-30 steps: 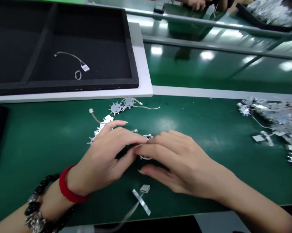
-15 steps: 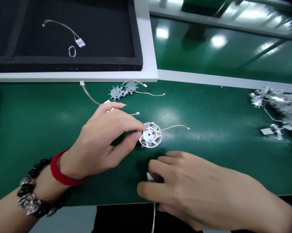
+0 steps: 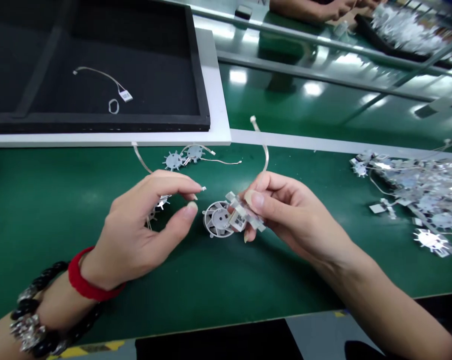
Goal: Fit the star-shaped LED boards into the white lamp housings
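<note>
Right hand [image 3: 293, 215]: thumb and fingers pressed together, pinching a small cluster of white flat tabs [image 3: 246, 212]. From the cluster, a thin pale wire [image 3: 265, 155] rising past the thumb to a white connector [image 3: 253, 119] up in the air. Immediately left of the tabs, either touching them or just beside them, a white plastic fan wheel [image 3: 218, 219], flat on the green desk [image 3: 60, 210], angled blades showing.

Left hand [image 3: 146, 232]: fingers curved, thumb and forefinger apart, pinching nothing, just left of the fan wheel. Just past the fingertips, a tiny white wire connector [image 3: 203, 188]. Partly hidden behind the fingers, a spiked white disc [image 3: 160, 202]. Around the left wrist, a red band [image 3: 86, 277] and a black beaded bracelet [image 3: 30, 320].

Farther up the desk, two more spiked discs [image 3: 173, 161] with loose wires. Off to the right, a tangled heap of spiked discs and wires [image 3: 417, 192].

Beyond the left hand, a black foam-lined tray with a white frame [image 3: 98, 138], holding a thin wire with a white label [image 3: 101, 79] and a small pale loop [image 3: 113, 106].

At the far top, another person's hands [image 3: 334, 7], near a black tray heaped with silvery parts [image 3: 406, 32].
</note>
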`<state>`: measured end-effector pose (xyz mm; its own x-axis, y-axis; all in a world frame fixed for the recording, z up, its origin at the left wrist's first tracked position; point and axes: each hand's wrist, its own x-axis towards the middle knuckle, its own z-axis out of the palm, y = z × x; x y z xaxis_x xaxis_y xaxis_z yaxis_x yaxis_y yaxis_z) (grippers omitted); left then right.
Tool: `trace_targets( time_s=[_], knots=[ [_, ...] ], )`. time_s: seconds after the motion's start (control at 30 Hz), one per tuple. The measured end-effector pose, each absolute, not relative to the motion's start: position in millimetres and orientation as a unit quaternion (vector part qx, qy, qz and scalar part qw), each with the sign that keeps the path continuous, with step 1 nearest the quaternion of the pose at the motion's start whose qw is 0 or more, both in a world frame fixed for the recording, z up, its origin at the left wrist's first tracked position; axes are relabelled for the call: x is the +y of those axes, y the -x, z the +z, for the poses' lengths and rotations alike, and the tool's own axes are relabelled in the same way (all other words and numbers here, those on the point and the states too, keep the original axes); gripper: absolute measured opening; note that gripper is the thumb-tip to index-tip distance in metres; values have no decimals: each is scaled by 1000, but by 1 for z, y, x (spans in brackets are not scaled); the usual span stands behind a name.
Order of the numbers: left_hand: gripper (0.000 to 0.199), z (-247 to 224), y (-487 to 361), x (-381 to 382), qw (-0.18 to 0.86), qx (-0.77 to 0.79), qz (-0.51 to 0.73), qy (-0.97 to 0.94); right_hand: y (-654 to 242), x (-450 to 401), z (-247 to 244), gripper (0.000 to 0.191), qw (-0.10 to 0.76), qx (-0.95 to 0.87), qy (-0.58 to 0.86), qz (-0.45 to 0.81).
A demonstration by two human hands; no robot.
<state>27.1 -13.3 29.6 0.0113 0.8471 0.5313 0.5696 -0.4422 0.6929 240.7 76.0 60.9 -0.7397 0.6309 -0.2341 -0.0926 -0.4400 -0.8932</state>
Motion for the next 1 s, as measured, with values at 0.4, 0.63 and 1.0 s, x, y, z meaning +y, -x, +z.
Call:
trace_targets(
  time_s=[0.4, 0.63, 1.0],
  knots=[
    [35, 32, -32, -16, 112, 415, 449, -784, -232, 65, 63, 31, 134, -455, 298, 829],
    [32, 34, -32, -18, 169, 389, 461, -780, -237, 65, 67, 25, 110, -491, 295, 812],
    [53, 33, -35, -18, 351, 452, 468, -674, -242, 67, 72, 24, 105, -502, 310, 801]
  ],
)
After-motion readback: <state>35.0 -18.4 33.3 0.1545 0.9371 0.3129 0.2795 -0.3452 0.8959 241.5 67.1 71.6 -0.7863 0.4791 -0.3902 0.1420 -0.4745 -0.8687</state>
